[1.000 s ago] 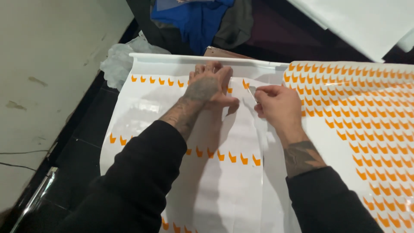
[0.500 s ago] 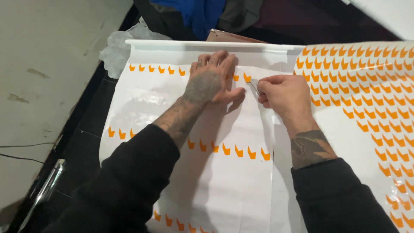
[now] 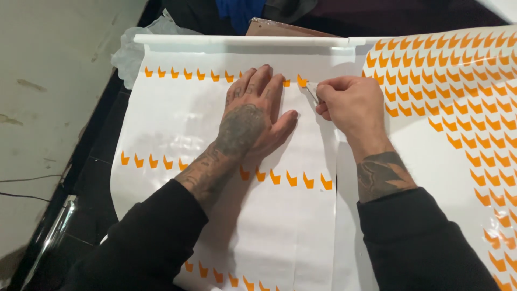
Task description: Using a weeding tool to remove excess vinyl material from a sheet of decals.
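Note:
A white backing sheet [image 3: 177,124] with rows of small orange arrow-shaped stickers lies flat on a dark table. My left hand [image 3: 253,116] presses flat on it, fingers spread, just below the top row. My right hand [image 3: 353,105] is pinched on a small metal blade tool [image 3: 311,92] whose tip touches an orange sticker [image 3: 302,81] next to my left fingertips. To the right lies a second sheet [image 3: 458,102] densely covered with the same orange shapes.
A rolled white edge [image 3: 242,40] runs along the sheet's far side. Crumpled clear plastic [image 3: 129,51] sits at the upper left, with dark and blue cloth [image 3: 237,11] behind. A pale floor [image 3: 48,97] lies to the left, and a shiny metal bar [image 3: 51,237] at lower left.
The view has shifted so the sheet sits lower in frame. Both hands stay at the top sticker row, the right hand still working the tool at the same sticker.

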